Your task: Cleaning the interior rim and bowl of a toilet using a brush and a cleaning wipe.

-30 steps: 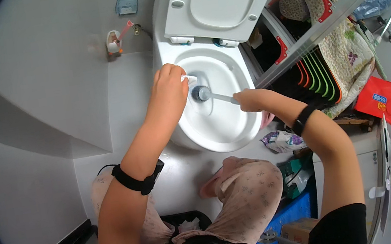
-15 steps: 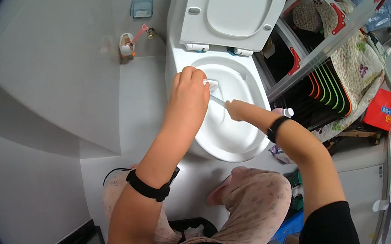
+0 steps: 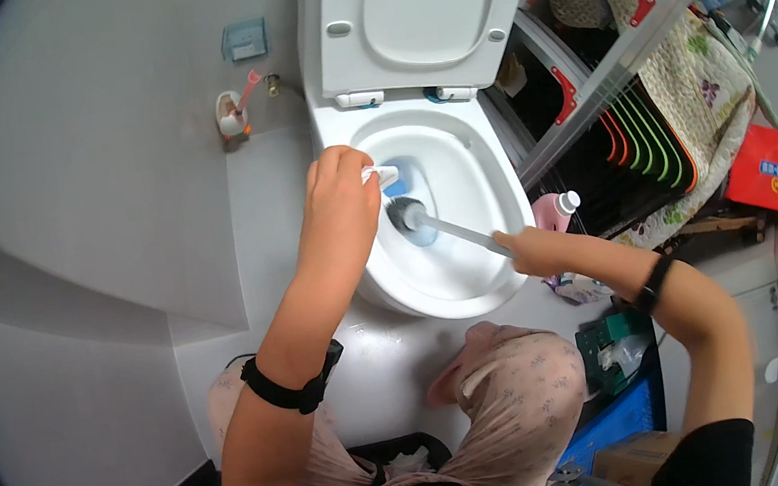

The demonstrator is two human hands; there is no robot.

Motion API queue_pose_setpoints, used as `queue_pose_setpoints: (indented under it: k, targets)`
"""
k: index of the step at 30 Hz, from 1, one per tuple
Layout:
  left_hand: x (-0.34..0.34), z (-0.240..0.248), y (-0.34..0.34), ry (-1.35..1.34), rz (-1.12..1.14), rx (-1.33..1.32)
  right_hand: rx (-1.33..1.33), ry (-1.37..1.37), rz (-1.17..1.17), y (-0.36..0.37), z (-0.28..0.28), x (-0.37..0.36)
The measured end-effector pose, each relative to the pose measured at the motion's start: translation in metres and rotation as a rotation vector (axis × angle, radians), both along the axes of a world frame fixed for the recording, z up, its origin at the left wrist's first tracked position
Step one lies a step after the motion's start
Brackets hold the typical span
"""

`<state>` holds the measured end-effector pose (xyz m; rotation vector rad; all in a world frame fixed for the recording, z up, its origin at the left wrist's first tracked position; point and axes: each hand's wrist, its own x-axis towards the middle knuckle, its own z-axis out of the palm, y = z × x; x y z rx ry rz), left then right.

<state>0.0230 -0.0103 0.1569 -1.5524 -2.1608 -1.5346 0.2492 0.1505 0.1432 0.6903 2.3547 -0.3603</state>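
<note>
Right hand (image 3: 533, 250) is clamped on the handle of a grey brush (image 3: 456, 232); fingers wrapped around the far end, grip closed; brush slants down to the left, dark bristle head inside the white toilet bowl (image 3: 461, 285), low on the left side, beside the pale blue water; left hand (image 3: 341, 188) sits over the bowl's left rim, knuckles up, fingers together and pinched on a small white piece (image 3: 384, 176); most of that piece is hidden by the fingers, so can't tell what it is; its free end sticks out to the right, over the bowl, just above the brush head; the two hands are apart, brush head between them; a blue patch shows in the bowl right under the white piece; toilet seat (image 3: 350, 60) is raised, hinges at the back of the bowl; black strap (image 3: 280, 390) on the left forearm, another dark band (image 3: 655, 284) on the right; pink bottle (image 3: 550, 211) with a white cap stands just right of the bowl, near the right hand; grey rack (image 3: 654, 32) with red brackets is further right, patterned cloth (image 3: 700, 86) hanging by it, red bag (image 3: 769, 171) beyond; blue dish (image 3: 244, 39) on the wall at upper left, white holder (image 3: 231, 114) with a pink-handled item below it; blue crate (image 3: 607, 437) on the floor, lower right.
</note>
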Motion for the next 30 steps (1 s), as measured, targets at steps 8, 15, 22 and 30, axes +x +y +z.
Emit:
queue_pose_setpoints:
  k: [8, 15, 22, 30]
  targets:
    - [0.014, 0.002, 0.011, 0.009, -0.042, -0.031, -0.486, 0.313, -0.707, 0.058, -0.098, -0.073]
    - [0.009, 0.002, 0.003, 0.001, -0.003, -0.039, -1.029, 0.584, -1.149, 0.046, -0.06, -0.062]
    - [0.014, -0.004, 0.015, 0.006, -0.051, -0.039, -1.273, 0.638, -1.453, 0.062, -0.074, -0.048]
    - [0.01, -0.003, 0.01, 0.006, 0.018, 0.005, -1.284, 0.381, -1.678, 0.082, -0.127, -0.145]
